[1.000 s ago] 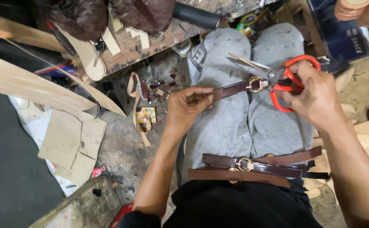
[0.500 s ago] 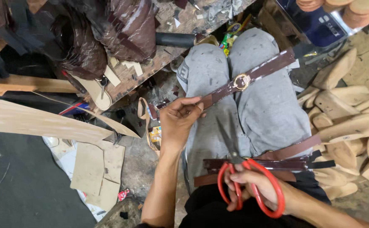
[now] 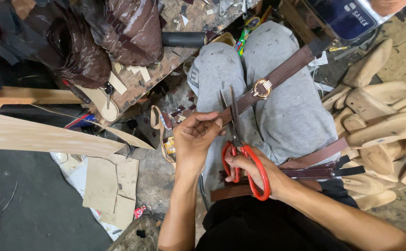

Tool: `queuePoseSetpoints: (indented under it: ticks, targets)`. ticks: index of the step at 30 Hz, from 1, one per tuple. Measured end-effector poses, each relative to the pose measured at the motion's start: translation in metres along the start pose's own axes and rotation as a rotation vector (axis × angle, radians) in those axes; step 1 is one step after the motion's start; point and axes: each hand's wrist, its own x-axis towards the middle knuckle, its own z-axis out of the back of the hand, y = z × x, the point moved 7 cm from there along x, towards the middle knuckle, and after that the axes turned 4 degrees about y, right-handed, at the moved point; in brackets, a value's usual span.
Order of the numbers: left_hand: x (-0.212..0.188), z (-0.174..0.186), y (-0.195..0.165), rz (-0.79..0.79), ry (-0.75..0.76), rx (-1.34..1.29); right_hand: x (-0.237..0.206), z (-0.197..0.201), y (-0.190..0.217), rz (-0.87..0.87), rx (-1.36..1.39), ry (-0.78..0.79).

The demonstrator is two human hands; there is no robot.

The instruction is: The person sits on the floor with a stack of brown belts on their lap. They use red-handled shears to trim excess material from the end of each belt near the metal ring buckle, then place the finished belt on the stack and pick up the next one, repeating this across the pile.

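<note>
Crowding hands (image 3: 198,139): wooden lasts (image 3: 379,130), scraps (image 3: 110,181).

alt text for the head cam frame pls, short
Seen from above, a seated person's left hand pinches one end of a brown leather strap with a gold buckle, while the right hand holds red-handled scissors at that end. More straps lie on the lap; wooden shoe lasts sit alongside.

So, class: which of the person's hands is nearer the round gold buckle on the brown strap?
Left. The left hand pinches the strap's end below-left of the buckle; the right hand holds scissors lower down.
</note>
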Motion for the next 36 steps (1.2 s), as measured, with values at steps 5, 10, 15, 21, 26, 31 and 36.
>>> queuePoseSetpoints:
  ticks: [5,10,15,21,26,31,36]
  targets:
    - [-0.002,-0.002,-0.001,0.003,-0.012,0.013,0.003,0.002,-0.002,-0.005,-0.032,0.011]
    - [-0.004,-0.004,-0.005,-0.003,-0.026,0.014,0.004,0.001,-0.001,0.009,-0.054,0.017]
    - [-0.005,-0.004,-0.005,0.001,-0.051,0.026,0.003,0.003,-0.005,-0.035,-0.04,-0.044]
    - [-0.002,-0.002,0.001,0.003,-0.043,0.004,0.0,0.003,0.001,0.039,-0.07,-0.072]
    - [0.001,-0.001,0.007,0.001,-0.022,-0.012,-0.006,0.005,-0.005,-0.061,0.005,-0.115]
    - [0.0,-0.001,0.008,0.005,0.01,-0.039,0.004,0.005,-0.002,-0.025,0.012,-0.074]
    - [-0.004,-0.001,0.009,0.006,-0.006,-0.072,0.012,0.01,-0.006,0.017,0.016,-0.077]
